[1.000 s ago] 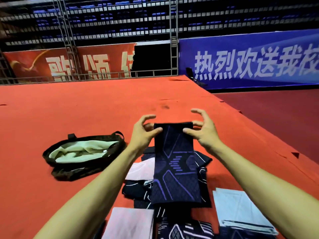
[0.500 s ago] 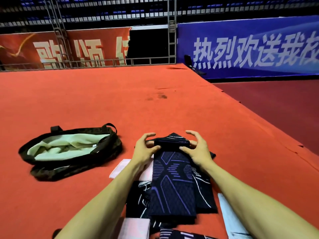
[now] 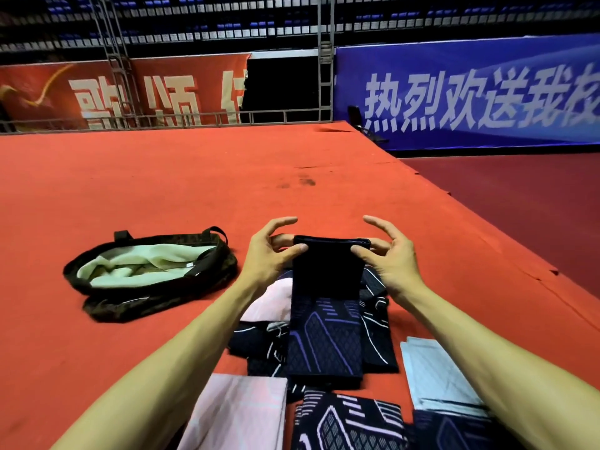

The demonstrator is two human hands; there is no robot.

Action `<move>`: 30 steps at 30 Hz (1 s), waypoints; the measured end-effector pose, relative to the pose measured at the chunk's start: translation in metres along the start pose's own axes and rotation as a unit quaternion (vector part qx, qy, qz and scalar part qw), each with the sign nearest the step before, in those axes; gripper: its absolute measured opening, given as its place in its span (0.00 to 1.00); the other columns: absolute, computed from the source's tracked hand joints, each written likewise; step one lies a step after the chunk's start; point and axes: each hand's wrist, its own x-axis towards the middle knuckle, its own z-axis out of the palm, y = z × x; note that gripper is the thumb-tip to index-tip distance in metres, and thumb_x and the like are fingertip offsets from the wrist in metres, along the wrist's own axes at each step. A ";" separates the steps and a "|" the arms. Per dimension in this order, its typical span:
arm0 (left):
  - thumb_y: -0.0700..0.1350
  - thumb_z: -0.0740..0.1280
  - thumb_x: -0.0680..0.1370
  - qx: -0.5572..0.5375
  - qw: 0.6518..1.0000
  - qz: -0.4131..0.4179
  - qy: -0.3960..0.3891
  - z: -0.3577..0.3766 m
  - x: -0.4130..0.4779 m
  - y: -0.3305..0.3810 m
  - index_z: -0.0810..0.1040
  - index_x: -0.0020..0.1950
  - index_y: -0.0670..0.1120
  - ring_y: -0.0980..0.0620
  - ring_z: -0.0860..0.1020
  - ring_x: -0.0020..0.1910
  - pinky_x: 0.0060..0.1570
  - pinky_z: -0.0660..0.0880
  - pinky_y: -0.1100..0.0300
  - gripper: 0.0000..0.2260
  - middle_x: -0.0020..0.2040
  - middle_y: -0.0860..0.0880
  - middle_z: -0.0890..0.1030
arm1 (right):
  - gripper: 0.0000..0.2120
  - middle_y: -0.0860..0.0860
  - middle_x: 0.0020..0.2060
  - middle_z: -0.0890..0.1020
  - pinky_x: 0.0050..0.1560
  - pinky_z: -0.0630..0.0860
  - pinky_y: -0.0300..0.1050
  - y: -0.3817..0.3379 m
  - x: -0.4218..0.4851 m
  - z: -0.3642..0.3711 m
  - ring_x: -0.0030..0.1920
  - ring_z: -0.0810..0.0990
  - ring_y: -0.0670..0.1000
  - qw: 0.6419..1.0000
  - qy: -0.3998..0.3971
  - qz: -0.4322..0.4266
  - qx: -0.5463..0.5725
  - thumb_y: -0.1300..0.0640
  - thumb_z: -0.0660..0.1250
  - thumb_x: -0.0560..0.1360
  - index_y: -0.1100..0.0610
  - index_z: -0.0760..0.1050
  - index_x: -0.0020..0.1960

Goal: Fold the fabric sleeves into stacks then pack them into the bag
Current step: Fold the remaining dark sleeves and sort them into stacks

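Both hands pinch the far fold of the dark patterned sleeve [image 3: 328,277]: left hand [image 3: 266,254] at its left corner, right hand [image 3: 389,258] at its right, other fingers spread clear. Gripping both corners likely keeps the fold square. The open bag [image 3: 156,298] lies to the left on the red carpet [image 3: 162,177], within reach for packing.

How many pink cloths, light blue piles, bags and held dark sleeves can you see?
Pink cloths: 2
Light blue pile: 1
Bag: 1
Held dark sleeve: 1
Total: 5
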 end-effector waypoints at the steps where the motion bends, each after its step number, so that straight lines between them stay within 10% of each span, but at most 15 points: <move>1: 0.31 0.72 0.72 -0.004 1.000 0.006 -0.004 -0.001 -0.006 0.006 0.75 0.63 0.44 0.56 0.81 0.38 0.37 0.77 0.65 0.22 0.41 0.45 0.82 | 0.28 0.51 0.39 0.86 0.44 0.79 0.37 -0.007 -0.007 -0.001 0.40 0.83 0.44 1.000 -0.004 -0.004 -0.002 0.68 0.75 0.68 0.50 0.74 0.63; 18: 0.40 0.77 0.68 0.239 0.950 0.017 -0.202 -0.025 -0.122 -0.040 0.70 0.64 0.60 0.58 0.80 0.53 0.61 0.70 0.64 0.30 0.45 0.54 0.85 | 0.34 0.43 0.39 0.86 0.61 0.71 0.40 0.019 -0.113 -0.027 0.47 0.84 0.42 0.944 -0.247 -0.003 -0.218 0.61 0.79 0.65 0.41 0.68 0.63; 25: 0.36 0.67 0.77 0.177 0.984 0.018 -0.033 -0.020 -0.090 -0.028 0.74 0.59 0.52 0.63 0.79 0.47 0.41 0.74 0.70 0.15 0.47 0.49 0.83 | 0.26 0.46 0.42 0.86 0.56 0.73 0.41 0.017 -0.081 -0.021 0.47 0.82 0.43 0.984 -0.067 -0.020 -0.163 0.64 0.74 0.70 0.45 0.72 0.62; 30: 0.36 0.65 0.78 0.217 0.973 -0.007 -0.075 -0.008 -0.071 -0.048 0.72 0.63 0.53 0.63 0.78 0.53 0.48 0.73 0.68 0.16 0.54 0.52 0.82 | 0.30 0.46 0.46 0.84 0.55 0.71 0.36 0.038 -0.069 -0.007 0.47 0.80 0.37 0.976 -0.101 0.019 -0.194 0.64 0.74 0.70 0.38 0.67 0.60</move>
